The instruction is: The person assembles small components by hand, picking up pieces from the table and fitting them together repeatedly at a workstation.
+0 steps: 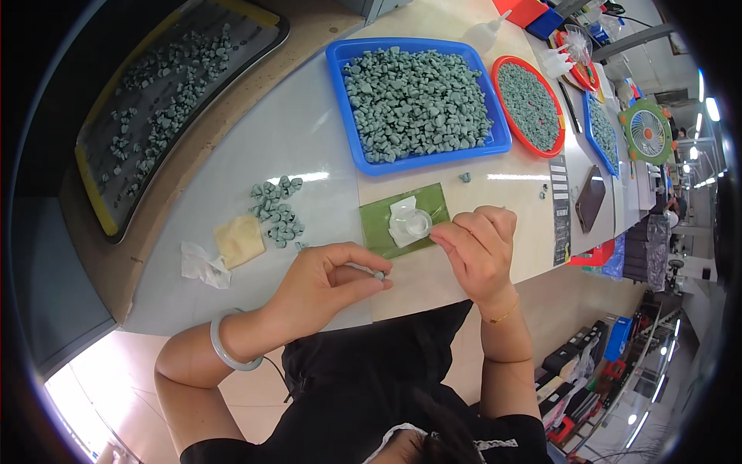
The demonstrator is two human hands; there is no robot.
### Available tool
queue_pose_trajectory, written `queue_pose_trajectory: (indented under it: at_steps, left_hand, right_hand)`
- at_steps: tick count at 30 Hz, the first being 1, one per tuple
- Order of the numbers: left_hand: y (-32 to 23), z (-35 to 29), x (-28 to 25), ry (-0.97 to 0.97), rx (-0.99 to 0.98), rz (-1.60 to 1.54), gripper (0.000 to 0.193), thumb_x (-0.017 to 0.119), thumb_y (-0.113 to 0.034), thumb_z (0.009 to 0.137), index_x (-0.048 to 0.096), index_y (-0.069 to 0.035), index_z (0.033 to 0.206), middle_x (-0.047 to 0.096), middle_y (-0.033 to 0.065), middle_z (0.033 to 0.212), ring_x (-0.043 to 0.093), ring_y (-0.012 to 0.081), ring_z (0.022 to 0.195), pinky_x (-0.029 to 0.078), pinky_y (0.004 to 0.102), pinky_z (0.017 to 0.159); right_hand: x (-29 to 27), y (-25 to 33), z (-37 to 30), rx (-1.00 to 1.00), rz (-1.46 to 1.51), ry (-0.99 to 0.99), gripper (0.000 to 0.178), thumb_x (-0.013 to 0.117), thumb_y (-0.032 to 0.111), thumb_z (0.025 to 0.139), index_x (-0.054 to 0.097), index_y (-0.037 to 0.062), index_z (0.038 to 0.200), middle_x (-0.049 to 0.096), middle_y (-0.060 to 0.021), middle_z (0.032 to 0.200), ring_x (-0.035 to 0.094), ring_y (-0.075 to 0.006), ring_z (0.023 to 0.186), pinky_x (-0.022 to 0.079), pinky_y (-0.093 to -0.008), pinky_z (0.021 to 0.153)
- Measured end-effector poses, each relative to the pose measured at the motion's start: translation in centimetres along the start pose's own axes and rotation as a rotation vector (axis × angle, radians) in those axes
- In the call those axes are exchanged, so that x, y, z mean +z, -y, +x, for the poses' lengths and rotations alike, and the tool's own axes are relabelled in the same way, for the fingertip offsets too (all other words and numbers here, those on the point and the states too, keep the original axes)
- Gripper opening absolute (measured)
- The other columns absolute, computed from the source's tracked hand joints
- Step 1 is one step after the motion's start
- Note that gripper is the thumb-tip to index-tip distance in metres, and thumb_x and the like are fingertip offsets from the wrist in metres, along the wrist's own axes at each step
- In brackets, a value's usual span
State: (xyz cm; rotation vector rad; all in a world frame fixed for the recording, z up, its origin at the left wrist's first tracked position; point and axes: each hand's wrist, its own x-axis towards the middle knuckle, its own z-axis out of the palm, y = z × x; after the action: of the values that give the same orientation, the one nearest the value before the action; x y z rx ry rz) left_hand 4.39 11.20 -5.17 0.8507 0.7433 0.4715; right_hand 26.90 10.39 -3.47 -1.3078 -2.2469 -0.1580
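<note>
My left hand (325, 280) is closed in a pinch on a small grey-green piece (379, 274), held just above the table's near edge. My right hand (481, 251) is also closed, its fingertips beside a small clear round dish (418, 223). Whatever those fingers hold is too thin or too hidden to name. The dish rests on a crumpled white tissue (399, 214), which lies on a green square mat (379, 232). Left of the mat is a loose group of grey-green pieces (280, 213). One more piece (464, 178) lies alone beyond the mat.
A blue tray (340, 100) heaped with grey-green pieces stands beyond the mat, with a red round tray (563, 127) to its right. Further right are a dark phone-like object (590, 199) and a green fan (648, 130). A yellowish cloth (239, 240) lies at left.
</note>
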Motion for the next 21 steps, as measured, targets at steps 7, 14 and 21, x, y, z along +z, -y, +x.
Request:
queue_pose_trajectory:
  at_steps: [7,14,21]
  left_hand:
    - [0.0,-0.1,-0.1,-0.026,0.0,-0.057,0.024,0.06,0.004,0.08,0.053,0.004,0.103,0.057,0.0082,0.1,0.061,0.0182,0.095,0.047,0.0237,0.081]
    - [0.2,-0.1,-0.3,-0.007,0.053,-0.061,0.022,0.063,0.006,0.077,0.055,0.003,0.098,0.059,0.0088,0.098,0.061,0.0171,0.094,0.048,0.0237,0.08]
    - [0.3,-0.1,-0.2,-0.006,0.034,-0.088,0.022,0.065,0.006,0.075,0.055,0.003,0.095,0.061,0.013,0.097,0.061,0.0158,0.09,0.049,0.0262,0.081]
  right_hand:
    - [0.1,0.0,0.2,-0.021,-0.019,0.025,0.021,0.073,0.008,0.057,0.063,0.0095,0.076,0.053,-0.0002,0.076,0.047,-0.0201,0.073,0.036,-0.0316,0.069]
    - [-0.2,1.6,-0.1,0.096,0.279,-0.02,0.017,0.072,0.009,0.061,0.062,0.0087,0.074,0.05,-0.0027,0.074,0.046,-0.0226,0.07,0.038,-0.033,0.064]
    - [1.3,4.4,-1.3,0.114,0.398,-0.043,0.014,0.071,0.011,0.068,0.061,0.0094,0.077,0.049,-0.0028,0.076,0.045,-0.0221,0.069,0.038,-0.0323,0.064]
